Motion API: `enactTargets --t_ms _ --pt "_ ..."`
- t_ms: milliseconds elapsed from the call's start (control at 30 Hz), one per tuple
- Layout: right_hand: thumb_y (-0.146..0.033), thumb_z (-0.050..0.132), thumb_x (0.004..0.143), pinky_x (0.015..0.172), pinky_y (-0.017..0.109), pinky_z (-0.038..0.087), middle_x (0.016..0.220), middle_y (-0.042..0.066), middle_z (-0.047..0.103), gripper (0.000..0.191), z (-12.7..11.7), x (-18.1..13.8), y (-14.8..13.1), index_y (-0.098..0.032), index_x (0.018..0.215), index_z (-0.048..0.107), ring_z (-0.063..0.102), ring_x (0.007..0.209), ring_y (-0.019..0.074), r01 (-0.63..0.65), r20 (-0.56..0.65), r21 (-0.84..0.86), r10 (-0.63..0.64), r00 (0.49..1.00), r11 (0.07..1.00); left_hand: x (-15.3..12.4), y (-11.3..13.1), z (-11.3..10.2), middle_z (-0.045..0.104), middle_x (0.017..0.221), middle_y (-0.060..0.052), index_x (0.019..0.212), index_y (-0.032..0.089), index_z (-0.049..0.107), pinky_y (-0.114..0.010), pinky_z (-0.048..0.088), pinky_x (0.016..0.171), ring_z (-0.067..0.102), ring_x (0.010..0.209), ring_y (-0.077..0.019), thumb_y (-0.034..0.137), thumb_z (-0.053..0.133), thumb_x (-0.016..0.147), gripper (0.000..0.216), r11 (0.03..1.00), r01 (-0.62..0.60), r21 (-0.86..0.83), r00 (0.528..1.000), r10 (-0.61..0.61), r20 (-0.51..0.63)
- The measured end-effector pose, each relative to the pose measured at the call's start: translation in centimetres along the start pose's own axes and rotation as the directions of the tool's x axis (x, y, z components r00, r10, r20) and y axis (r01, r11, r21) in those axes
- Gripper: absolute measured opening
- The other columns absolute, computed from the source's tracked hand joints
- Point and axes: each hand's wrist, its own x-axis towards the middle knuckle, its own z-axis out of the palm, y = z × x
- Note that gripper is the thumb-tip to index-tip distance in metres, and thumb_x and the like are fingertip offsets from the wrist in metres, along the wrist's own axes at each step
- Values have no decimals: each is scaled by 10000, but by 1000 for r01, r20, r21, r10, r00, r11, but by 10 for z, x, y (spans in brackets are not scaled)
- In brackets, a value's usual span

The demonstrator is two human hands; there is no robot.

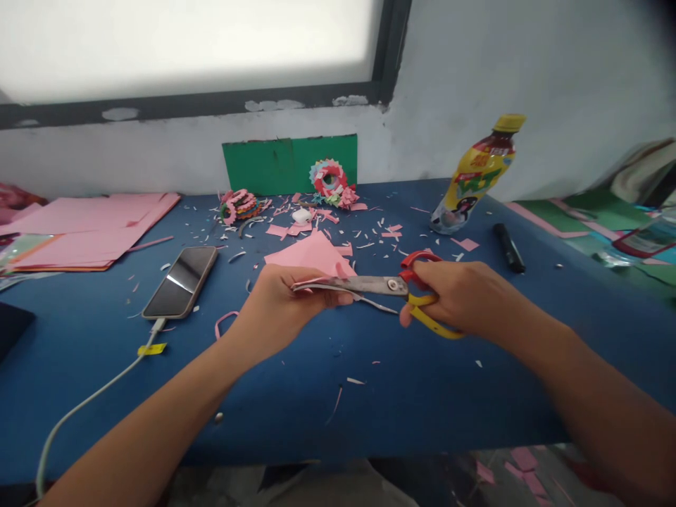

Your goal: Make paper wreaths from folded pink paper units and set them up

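Note:
My left hand (pixel 288 299) pinches a folded piece of pink paper (pixel 311 255) above the middle of the blue table. In my right hand (pixel 459 296) is a pair of scissors (pixel 377 284) with one red and one yellow handle loop. Its blades point left and lie along the paper's near edge, reaching my left fingers. A thin pale strip (pixel 376 304) hangs just below the blades. How much of the paper sits between the blades is partly hidden by my left fingers.
A phone (pixel 182 282) on a white cable lies left, before stacked pink sheets (pixel 100 229). Paper rings (pixel 328 177) and scraps lie at the back by a green board (pixel 258 167). A drink bottle (pixel 475 176) and a black marker (pixel 508 248) are to the right.

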Motion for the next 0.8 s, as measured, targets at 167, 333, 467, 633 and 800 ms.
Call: enactTargets --t_ms 167,333,467,633,800 --pt "-587 485 758 478 276 297 549 29 564 391 -2 0 -5 -215 641 445 567 521 182 13 -10 -11 -14 1000 1000 -1 3 2 663 597 36 700 178 737 -160 398 516 534 555 -83 138 691 658 74 998 43 55 996 -47 74" --pt "-619 461 762 464 277 296 520 24 551 431 -2 -1 -5 -209 629 472 556 493 174 58 -57 -37 -60 997 998 -1 6 2 656 618 17 752 151 737 -188 390 518 533 586 -108 199 692 676 100 986 98 132 986 -114 122" --pt "-637 389 785 452 276 275 487 18 539 477 0 0 -3 -210 590 469 533 450 159 75 -110 -83 -84 990 994 -1 4 3 694 687 -8 747 143 737 -218 453 609 586 665 -148 197 690 679 99 991 111 78 980 -123 156" --pt "-595 463 755 454 263 279 517 9 554 421 2 2 -3 -215 577 433 526 466 152 -4 -35 6 4 999 1000 -1 -1 5 714 762 -8 901 195 722 -227 491 620 615 688 -157 236 717 653 252 988 148 -43 981 -141 133" --pt "-440 519 754 465 255 297 576 18 585 306 -2 5 -7 -215 577 410 494 480 144 -165 170 224 128 977 961 0 -2 3 687 724 -17 770 191 726 -179 489 499 587 585 -107 310 704 674 155 975 128 -182 991 -121 50"
